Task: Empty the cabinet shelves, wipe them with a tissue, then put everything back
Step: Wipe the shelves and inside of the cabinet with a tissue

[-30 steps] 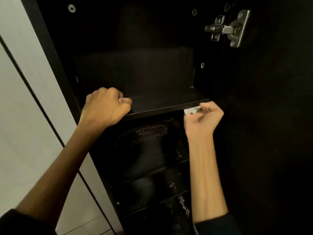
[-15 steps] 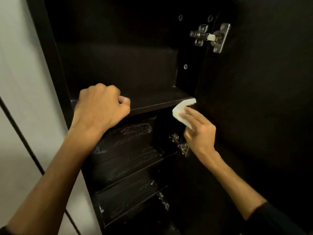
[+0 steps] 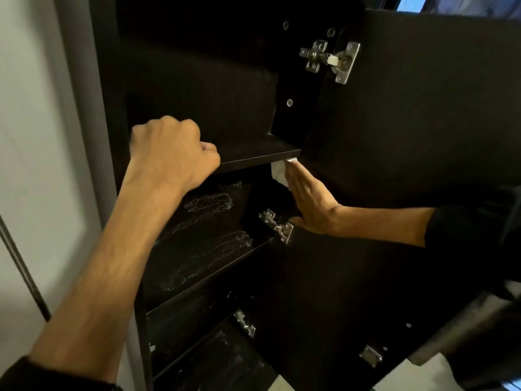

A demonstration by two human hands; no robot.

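A tall black cabinet stands open with several bare shelves. My left hand [image 3: 172,153] is curled round the front edge of the upper shelf [image 3: 253,155], at its left end. My right hand [image 3: 308,198] lies flat with straight fingers and presses a white tissue [image 3: 278,170] against the cabinet's right inner side, just under the upper shelf's right end. The shelf below [image 3: 203,255] shows pale smear marks on its dark surface.
The open black door [image 3: 423,122] hangs to the right on metal hinges [image 3: 329,60], with another hinge [image 3: 277,225] beside my right wrist. A light wall [image 3: 33,136] borders the cabinet on the left. Lower shelves run down to the floor.
My right hand went from pinching the tissue at the shelf's front edge to pressing it flat against the inner side below the shelf. My left hand kept its grip.
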